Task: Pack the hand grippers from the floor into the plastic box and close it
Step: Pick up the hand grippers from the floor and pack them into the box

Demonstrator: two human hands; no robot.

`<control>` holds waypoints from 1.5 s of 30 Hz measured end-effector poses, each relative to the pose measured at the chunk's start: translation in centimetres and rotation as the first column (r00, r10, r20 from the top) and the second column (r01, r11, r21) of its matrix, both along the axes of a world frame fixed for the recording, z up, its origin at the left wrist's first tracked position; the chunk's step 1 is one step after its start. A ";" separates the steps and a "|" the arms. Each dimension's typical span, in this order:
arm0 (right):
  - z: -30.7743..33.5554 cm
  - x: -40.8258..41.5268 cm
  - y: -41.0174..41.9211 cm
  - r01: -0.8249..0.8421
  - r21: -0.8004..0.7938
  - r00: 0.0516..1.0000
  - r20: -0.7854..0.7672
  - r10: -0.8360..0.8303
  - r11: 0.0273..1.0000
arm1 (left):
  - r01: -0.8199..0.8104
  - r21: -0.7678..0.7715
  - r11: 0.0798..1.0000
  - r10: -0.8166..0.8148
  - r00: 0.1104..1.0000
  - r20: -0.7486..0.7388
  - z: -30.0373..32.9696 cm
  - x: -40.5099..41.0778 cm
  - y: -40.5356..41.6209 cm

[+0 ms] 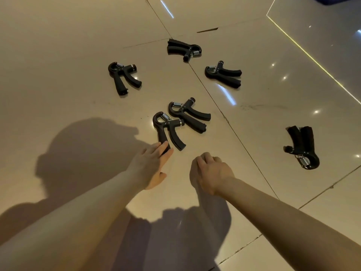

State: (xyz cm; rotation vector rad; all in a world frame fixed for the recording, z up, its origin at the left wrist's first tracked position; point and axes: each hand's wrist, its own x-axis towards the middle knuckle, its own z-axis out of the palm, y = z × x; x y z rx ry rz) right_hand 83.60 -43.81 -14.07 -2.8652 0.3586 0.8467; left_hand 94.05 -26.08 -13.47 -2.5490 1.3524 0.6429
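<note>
Several black hand grippers with metal springs lie scattered on the glossy tiled floor. My left hand (151, 166) reaches to the nearest hand gripper (166, 130) and its straight fingertips touch the end of one handle. A second hand gripper (187, 114) lies just behind, touching the first. Others lie at the left (123, 77), far middle (182, 48), far right (223, 74) and near right (302, 146). My right hand (212, 171) hovers low over the floor with fingers curled under, holding nothing. No plastic box is in view.
Beige floor tiles with dark grout lines run diagonally. A raised step or ledge edge (312, 57) crosses the upper right. Shadows of my head and arms fall on the floor at the lower left.
</note>
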 end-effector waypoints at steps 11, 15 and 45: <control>0.7 7.0 -4.2 0.143 0.020 0.934 0.328 -0.141 0.990 | -0.024 -0.039 0.999 0.017 0.985 -0.172 0.1 -2.1 3.7; 0.8 11.7 -6.4 0.104 0.045 0.956 0.270 -0.112 0.994 | 0.094 -0.132 0.987 -0.116 0.979 -0.166 -1.0 -4.4 6.9; 15.9 -16.5 -0.8 0.044 -0.138 0.864 0.503 0.032 0.990 | 0.131 -0.550 0.824 -0.290 0.933 -0.212 12.2 -9.7 1.4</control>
